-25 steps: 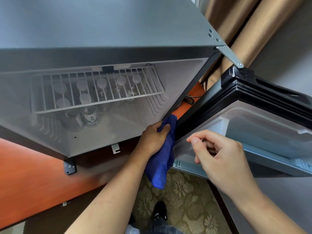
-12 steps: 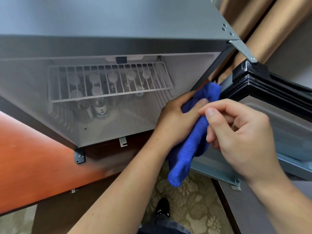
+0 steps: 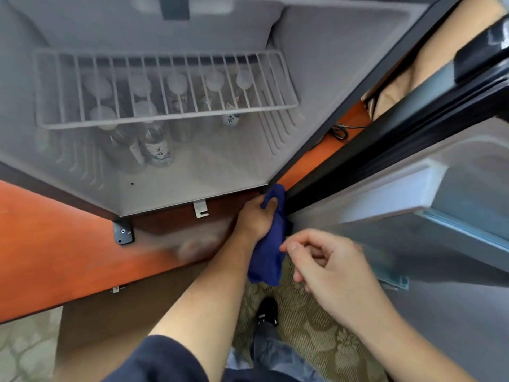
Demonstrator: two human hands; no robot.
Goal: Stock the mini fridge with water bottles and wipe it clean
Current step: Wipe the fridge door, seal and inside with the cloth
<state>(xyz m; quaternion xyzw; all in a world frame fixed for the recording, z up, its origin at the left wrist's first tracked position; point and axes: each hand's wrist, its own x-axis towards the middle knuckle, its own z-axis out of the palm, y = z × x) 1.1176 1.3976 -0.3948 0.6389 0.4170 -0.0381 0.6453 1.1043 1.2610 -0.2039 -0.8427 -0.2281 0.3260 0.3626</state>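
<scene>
While left hand (image 3: 256, 216) grips blue cloth (image 3: 268, 252) at fridge (image 3: 192, 186) corner (5 o'clock), right hand (image 3: 327, 268) hovers, fingers loosely curled, holding nothing

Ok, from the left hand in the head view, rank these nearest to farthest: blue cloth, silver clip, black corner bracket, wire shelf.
1. blue cloth: gripped in the left hand.
2. silver clip: just left, under the fridge front edge.
3. black corner bracket: further left.
4. wire shelf: up inside the fridge.

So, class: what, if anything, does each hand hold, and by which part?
The left hand grips the blue cloth near its upper end; the rest hangs below the grip. The right hand, fingers loosely curled, holds nothing.
</scene>
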